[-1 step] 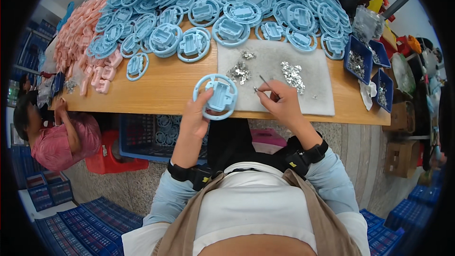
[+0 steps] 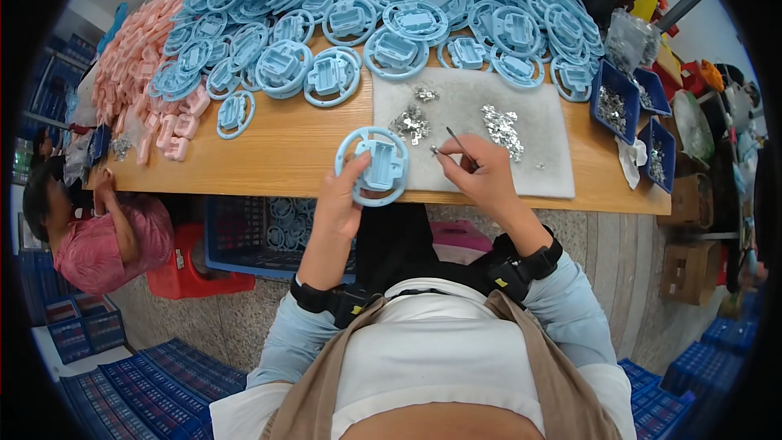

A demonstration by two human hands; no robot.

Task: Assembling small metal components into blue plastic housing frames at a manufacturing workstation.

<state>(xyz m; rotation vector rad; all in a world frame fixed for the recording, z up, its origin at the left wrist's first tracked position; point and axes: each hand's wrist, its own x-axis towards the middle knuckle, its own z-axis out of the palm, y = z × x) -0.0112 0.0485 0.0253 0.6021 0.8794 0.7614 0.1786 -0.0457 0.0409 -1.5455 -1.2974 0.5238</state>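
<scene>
My left hand (image 2: 334, 200) grips a light-blue plastic steering-wheel-shaped part (image 2: 381, 166) by its left side, the thumb on its face. A rectangular recess in the middle of that part faces up. In my right hand (image 2: 487, 173), a thin dark metal tool (image 2: 459, 143) runs between the fingers, its exact kind unclear. Thumb and forefinger pinch a small shiny metal piece (image 2: 435, 150), just right of the blue part and apart from it. Beyond my hands, small metal pieces (image 2: 411, 125) and flat shiny ones (image 2: 504, 132) lie heaped on a white mat (image 2: 542, 114).
A large pile of blue wheel-shaped parts (image 2: 329, 75) covers the table's far side, with pink plastic parts (image 2: 137, 61) at left. Blue bins (image 2: 612, 102) of metal pieces stand at right. Another person (image 2: 110, 236) sits at the left. Under the table is a blue crate (image 2: 236, 232).
My left hand and the blue part have shifted slightly to the right. My right hand has moved slightly left with the metal piece, bringing the two closer together.
</scene>
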